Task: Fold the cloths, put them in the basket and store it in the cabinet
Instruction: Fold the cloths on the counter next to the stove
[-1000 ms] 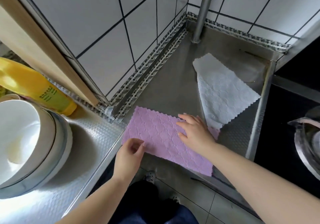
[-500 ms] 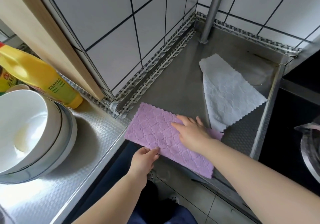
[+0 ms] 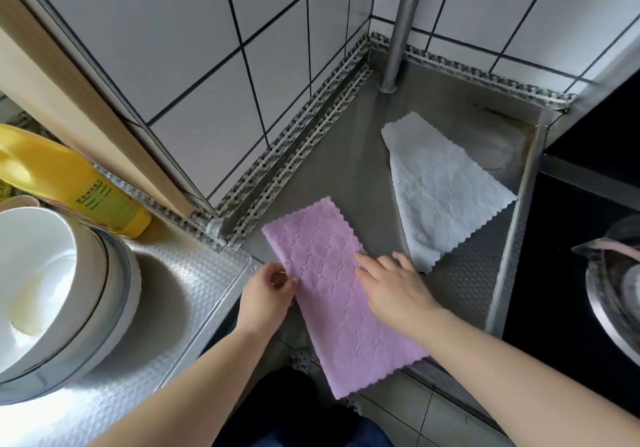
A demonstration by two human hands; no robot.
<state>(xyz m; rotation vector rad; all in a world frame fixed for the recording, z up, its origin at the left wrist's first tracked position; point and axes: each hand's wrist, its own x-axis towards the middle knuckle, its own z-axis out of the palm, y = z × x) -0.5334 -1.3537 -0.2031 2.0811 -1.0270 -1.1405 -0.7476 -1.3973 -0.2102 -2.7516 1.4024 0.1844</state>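
Beside the white cloth (image 3: 446, 187), the right hand (image 3: 398, 291) presses flat, fingers spread, on the pink cloth (image 3: 339, 291); the left hand (image 3: 266, 294) pinches its edge

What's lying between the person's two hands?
In the head view, only the pink cloth lies between them: the left hand pinches its left edge, and the right hand presses flat on its right side.

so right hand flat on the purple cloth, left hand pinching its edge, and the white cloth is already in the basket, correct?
Not quite. The head view shows the white cloth lying on the steel counter, with no basket in sight. The rest holds: right hand flat on the purple cloth, left hand pinching its edge.
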